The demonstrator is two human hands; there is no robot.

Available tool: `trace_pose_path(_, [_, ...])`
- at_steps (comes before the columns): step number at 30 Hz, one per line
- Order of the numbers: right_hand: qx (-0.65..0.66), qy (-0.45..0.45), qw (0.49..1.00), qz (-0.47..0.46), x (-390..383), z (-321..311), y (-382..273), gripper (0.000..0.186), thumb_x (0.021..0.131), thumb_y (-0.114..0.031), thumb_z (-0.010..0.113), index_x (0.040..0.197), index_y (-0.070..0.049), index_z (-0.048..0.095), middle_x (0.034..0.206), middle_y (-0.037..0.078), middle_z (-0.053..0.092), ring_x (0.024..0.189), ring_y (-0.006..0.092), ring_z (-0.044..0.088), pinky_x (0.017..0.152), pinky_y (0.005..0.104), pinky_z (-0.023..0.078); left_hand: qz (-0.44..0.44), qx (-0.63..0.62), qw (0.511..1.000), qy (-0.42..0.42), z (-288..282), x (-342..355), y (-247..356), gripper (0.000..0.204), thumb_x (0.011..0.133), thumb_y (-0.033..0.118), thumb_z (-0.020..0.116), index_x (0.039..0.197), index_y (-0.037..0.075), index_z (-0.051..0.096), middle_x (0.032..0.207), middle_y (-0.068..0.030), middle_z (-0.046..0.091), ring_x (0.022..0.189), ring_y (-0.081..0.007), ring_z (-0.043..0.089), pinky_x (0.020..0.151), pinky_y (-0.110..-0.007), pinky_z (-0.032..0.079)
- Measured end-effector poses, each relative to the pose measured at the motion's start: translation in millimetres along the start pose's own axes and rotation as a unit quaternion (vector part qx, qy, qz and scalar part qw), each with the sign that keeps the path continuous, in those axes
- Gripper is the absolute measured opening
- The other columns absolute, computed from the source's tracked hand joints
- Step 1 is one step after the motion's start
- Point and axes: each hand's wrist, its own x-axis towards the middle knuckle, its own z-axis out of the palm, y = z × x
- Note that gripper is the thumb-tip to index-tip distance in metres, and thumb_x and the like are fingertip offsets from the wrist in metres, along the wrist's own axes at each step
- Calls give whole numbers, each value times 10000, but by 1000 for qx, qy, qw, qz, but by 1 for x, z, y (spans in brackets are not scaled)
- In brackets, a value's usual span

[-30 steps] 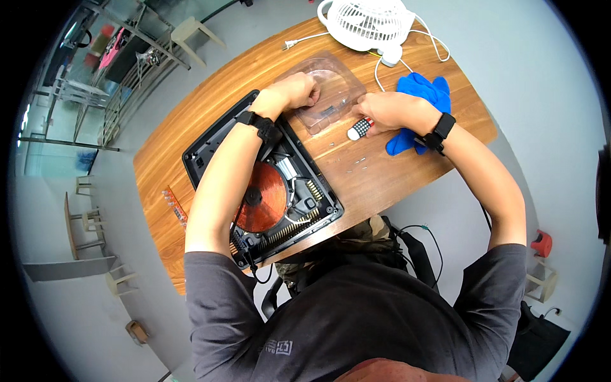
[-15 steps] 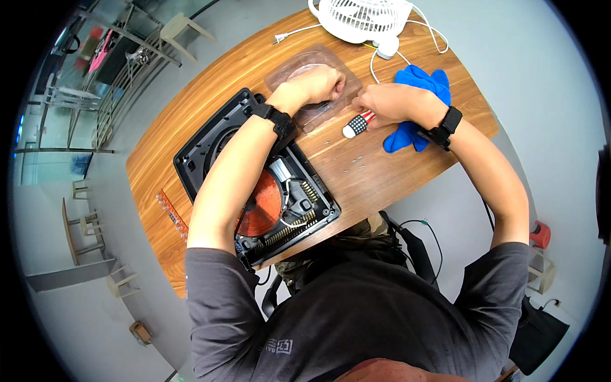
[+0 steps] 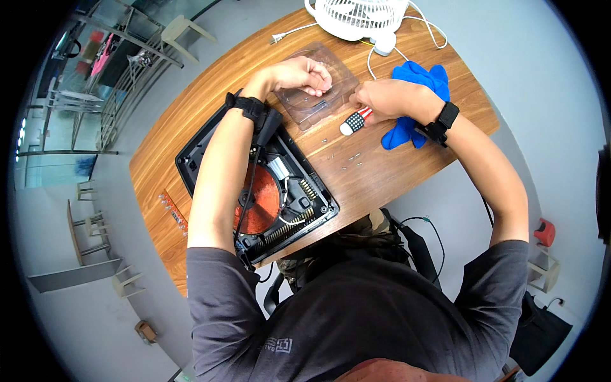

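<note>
My right hand [image 3: 384, 100] is closed around a screwdriver with a patterned handle [image 3: 355, 122], dotted dark and white with red stripes and a white end. Its shaft is hidden. Over a clear plastic tray [image 3: 298, 118], my left hand [image 3: 307, 75] has its fingers curled together. Whatever those fingertips may hold is too small to make out. A small dark bar [image 3: 314, 112] lies in the tray. Several small metal screws [image 3: 352, 162] are scattered on the wooden table in front of the tray. Under my left forearm sits an opened induction cooker [image 3: 305, 202] with a round copper coil [image 3: 262, 202].
A white fan [image 3: 359, 18] with its cord and plug stands at the table's far edge. Blue gloves or cloth [image 3: 420, 79] lie beside my right wrist. A narrow red circuit strip [image 3: 173, 211] rests at the left. The table's near edge [image 3: 382, 202] curves in front of me.
My left hand has shifted left and slightly away, uncovering more of the clear tray and the dark bar. My right hand stays nearly in place with the screwdriver.
</note>
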Motion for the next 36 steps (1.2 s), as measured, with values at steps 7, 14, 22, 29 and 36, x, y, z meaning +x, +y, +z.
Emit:
trace_pose_path(7, [-8,27,1000,-11,0,7,7,408,780,-195,838,1105,-15,669,937,178,720,913,394,696,783,466,557,-17,-122,991,-50,-9,-15,1,196,965,185,737,1105,58,686,956,27,687,836,-40,664,777,-175,575])
trace_pose_path(14, [-26,35,999,-19,-1,5,4,391,786,-202,831,1094,-17,677,933,172,722,913,394,695,785,470,558,-62,77,995,25,-8,-4,-10,90,955,116,695,1000,39,704,906,8,703,789,-73,667,733,-227,564])
trace_pose_path(22, [-45,36,998,-6,-3,7,0,397,785,-215,831,1087,-8,675,922,184,717,903,397,693,786,474,558,-11,409,904,124,16,-2,1,87,893,107,679,887,26,711,775,-100,705,726,-203,672,700,-348,536])
trace_pose_path(29, [-45,30,998,-19,-7,3,-5,481,804,-371,827,1095,-20,676,912,186,720,893,397,697,777,466,558,140,361,909,153,32,-25,4,91,880,103,668,913,63,742,862,-140,732,813,-285,698,745,-388,551])
trace_pose_path(36, [-51,23,998,-14,-6,-1,-9,449,818,-391,817,1071,-41,695,910,178,726,895,398,698,777,472,555,116,509,849,78,96,-60,7,108,861,150,689,876,50,726,916,-152,723,898,-355,699,782,-453,562])
